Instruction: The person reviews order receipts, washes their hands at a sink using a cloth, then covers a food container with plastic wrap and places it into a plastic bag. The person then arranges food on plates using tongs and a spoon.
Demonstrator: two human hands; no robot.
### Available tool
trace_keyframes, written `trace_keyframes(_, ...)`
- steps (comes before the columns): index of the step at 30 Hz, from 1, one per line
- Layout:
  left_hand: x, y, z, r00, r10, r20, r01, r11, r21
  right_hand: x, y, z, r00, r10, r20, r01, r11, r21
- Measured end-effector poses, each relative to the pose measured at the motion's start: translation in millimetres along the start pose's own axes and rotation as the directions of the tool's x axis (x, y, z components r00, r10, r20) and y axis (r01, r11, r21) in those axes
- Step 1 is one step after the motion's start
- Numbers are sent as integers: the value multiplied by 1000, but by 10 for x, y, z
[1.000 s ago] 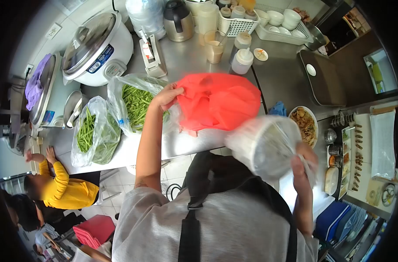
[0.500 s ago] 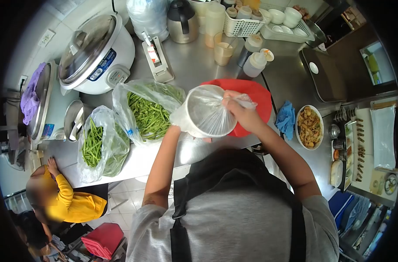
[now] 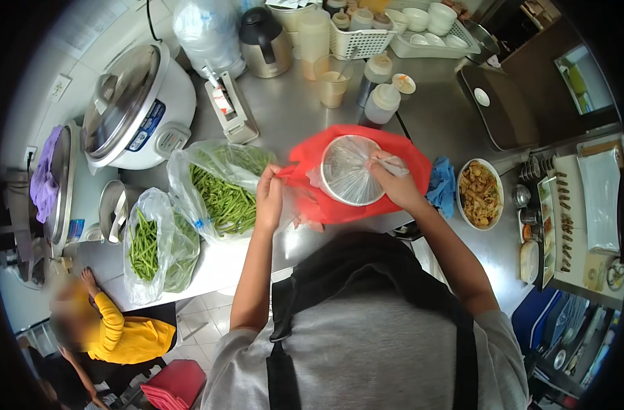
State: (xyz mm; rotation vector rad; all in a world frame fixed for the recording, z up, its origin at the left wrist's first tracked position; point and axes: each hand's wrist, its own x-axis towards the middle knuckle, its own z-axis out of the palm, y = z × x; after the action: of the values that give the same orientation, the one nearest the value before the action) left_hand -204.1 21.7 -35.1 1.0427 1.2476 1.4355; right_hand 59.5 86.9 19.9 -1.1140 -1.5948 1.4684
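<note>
My right hand (image 3: 396,179) is closed around the gathered top of a clear plastic bag, which stretches over a round white bowl (image 3: 334,164). The bowl sits over a red bag (image 3: 411,147) on the steel counter; what is inside the bowl is hidden by the wrinkled plastic. With its fingers pinched, my left hand (image 3: 269,188) grips the left edge of the red bag, pulling it out toward the left. Close to that hand lies a clear bag of cut green vegetable stems (image 3: 223,195), and a second bag of green stems (image 3: 144,246) lies farther left.
A blue cloth (image 3: 441,188) and a bowl of cooked food (image 3: 481,195) are to the right. Squeeze bottles (image 3: 381,106) and a cup (image 3: 333,85) stand behind the red bag. A rice cooker (image 3: 137,109) is at back left. A person in yellow (image 3: 137,333) is at lower left.
The covered bowl has moved right, over the red bag. My left hand has left the bowl's side and taken hold of the red bag's edge. My right hand still grips the clear bag's top.
</note>
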Motion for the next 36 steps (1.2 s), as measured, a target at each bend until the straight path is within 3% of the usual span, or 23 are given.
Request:
trace_keyframes(3,-179,508,491,995,57,81,-30,953,-301,-49,135,22,999,-45,-13,45,999,-2)
trace_keyframes(6,-233,1013,870,969,-11,246,82,956,-281,-8,190,26,915,-397,75,393,830,-397)
trace_keyframes(9,-156,1379,1054,964,54,260,4,976,-220,-74,-23,-120,976,-158,151,211,865,-456)
trace_keyframes(11,-84,1384,1055,969,116,217,-64,970,-233,-120,-136,-294,951,-197,240,309,518,-797)
trace_keyframes(12,-58,1416,1025,973,143,183,-109,977,-185,-139,25,-405,947,-177,268,321,573,-754)
trace_keyframes(13,-18,1429,994,975,165,148,-143,979,-149,-247,-198,-515,924,-209,319,381,474,-794)
trace_keyframes(15,21,1356,909,974,204,97,-189,971,-146,-343,-175,-806,932,25,361,331,345,-878)
trace_keyframes(16,-22,1399,865,989,126,78,-112,980,-166,-456,-331,-915,946,35,321,305,229,-924)
trace_keyframes(18,-34,1377,823,990,117,83,-100,978,-185,-408,-258,-1248,907,114,405,314,459,-831)
trace_keyframes(21,33,1297,837,974,189,127,-180,981,-78,-516,-537,-1364,965,14,261,182,679,-712)
trace_keyframes(25,-32,1486,1019,977,156,148,-150,988,-46,-545,-261,-1393,997,-69,37,78,923,-378)
trace_keyframes(26,-29,1492,1045,969,173,175,-174,985,-9,-540,-238,-1379,957,-287,39,280,882,-379)
trace_keyframes(28,14,1478,1084,954,200,226,-219,974,63,-478,-234,-1298,742,-669,45,634,678,-373)
trace_keyframes(31,67,1578,1171,935,146,322,-205,966,156,-613,-614,-1114,851,-502,155,483,631,-608)
trace_keyframes(32,110,1590,1166,934,58,352,-121,980,161,-602,-521,-1146,936,-320,149,345,736,-582)
trace_keyframes(35,329,1583,987,880,-176,441,-53,887,460,-609,-453,-1280,880,-448,-158,247,715,-654)
trace_keyframes(36,414,1654,921,859,-203,470,-147,782,606,-703,-704,-1344,910,-300,-284,109,838,-535)
